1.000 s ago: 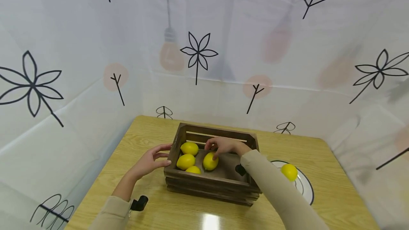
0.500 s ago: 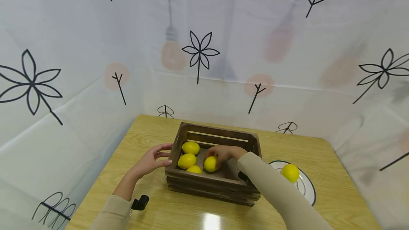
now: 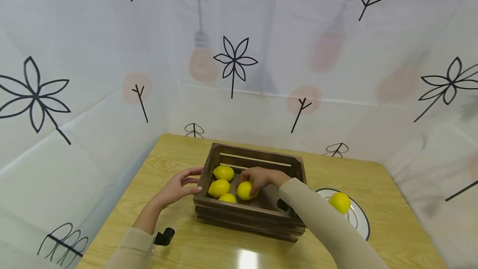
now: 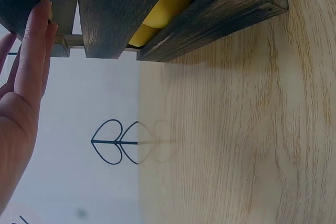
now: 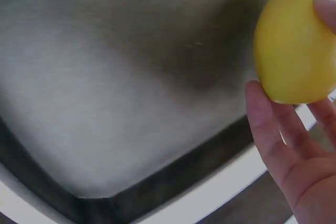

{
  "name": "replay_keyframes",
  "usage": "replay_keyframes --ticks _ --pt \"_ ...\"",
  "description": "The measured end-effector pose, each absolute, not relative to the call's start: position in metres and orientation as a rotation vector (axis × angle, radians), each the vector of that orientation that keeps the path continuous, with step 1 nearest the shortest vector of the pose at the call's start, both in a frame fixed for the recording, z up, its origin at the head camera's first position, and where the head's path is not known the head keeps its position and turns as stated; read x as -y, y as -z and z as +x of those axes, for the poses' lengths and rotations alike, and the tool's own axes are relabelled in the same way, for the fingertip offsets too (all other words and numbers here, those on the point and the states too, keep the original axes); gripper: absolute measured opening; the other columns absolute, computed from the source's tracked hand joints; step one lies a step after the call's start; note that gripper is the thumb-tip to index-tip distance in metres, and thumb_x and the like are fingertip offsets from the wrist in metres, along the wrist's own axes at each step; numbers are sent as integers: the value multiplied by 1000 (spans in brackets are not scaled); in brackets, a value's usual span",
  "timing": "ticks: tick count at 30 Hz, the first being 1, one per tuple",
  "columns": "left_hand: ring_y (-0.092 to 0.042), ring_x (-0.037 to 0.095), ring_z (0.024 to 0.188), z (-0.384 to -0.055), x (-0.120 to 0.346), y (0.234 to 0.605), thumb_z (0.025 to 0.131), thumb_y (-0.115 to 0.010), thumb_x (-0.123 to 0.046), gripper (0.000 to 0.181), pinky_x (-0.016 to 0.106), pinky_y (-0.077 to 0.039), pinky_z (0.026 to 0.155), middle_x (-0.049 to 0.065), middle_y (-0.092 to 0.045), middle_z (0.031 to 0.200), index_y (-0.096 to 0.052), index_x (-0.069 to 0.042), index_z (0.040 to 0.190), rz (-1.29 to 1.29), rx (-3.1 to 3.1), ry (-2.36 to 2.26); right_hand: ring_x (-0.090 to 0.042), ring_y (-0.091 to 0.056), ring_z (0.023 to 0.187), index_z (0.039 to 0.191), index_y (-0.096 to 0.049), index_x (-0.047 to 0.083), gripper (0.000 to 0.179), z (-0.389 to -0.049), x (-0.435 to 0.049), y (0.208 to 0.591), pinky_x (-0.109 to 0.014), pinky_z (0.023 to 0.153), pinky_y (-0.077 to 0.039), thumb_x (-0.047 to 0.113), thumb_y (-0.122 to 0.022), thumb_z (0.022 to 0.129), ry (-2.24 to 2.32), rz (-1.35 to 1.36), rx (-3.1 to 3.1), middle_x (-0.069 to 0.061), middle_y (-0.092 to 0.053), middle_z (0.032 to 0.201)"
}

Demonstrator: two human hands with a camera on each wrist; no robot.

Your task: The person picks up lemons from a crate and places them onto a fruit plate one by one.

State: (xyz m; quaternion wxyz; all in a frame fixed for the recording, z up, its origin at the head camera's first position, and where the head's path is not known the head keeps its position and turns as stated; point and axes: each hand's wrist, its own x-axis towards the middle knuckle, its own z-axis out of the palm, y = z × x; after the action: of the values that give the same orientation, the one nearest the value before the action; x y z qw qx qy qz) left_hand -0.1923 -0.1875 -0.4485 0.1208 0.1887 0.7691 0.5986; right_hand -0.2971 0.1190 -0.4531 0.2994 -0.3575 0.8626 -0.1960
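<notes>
- Step in hand, my read: grasping a lemon [image 3: 244, 190] inside the crate [image 3: 250, 221]. Right hand [image 3: 261, 177] has it between thumb and fingers, near mid-crate. Can't tell if it's off the crate floor.
- Left hand [image 3: 177, 188]: gripping nothing, fingers straight and touching the crate's left end, probably bracing it.
- Next move, I'd say, calls for a firm pinch and a straight lift clear of the front wall, no nudging the neighbours. Left hand should keep the crate from sliding.
- Lemons in crate: 4 visible. One in my grip, three lemons [image 3: 219, 188] along the left end. Front wall could hide more.
- Plate [image 3: 364, 221]: 1, right of the crate, partly behind my sleeve [image 3: 325, 219]. On it, 1 yellow fruit [image 3: 340, 203], likely a lemon.
- Crate: 1. Table [image 3: 392, 202]: 1.
</notes>
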Motion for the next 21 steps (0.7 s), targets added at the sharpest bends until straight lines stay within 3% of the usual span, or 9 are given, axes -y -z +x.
replay_keyframes --ticks 21 --pt "-42 34 122 -195 189 457 88 -65 -19 60 40 -46 88 12 -33 144 -38 -11 141 556 -2249 -1745 -16 -53 93 115 -55 17 47 -293 -127 418 -30 75 -48 15 -75 72 897 -1141 -2331 2 -55 107"
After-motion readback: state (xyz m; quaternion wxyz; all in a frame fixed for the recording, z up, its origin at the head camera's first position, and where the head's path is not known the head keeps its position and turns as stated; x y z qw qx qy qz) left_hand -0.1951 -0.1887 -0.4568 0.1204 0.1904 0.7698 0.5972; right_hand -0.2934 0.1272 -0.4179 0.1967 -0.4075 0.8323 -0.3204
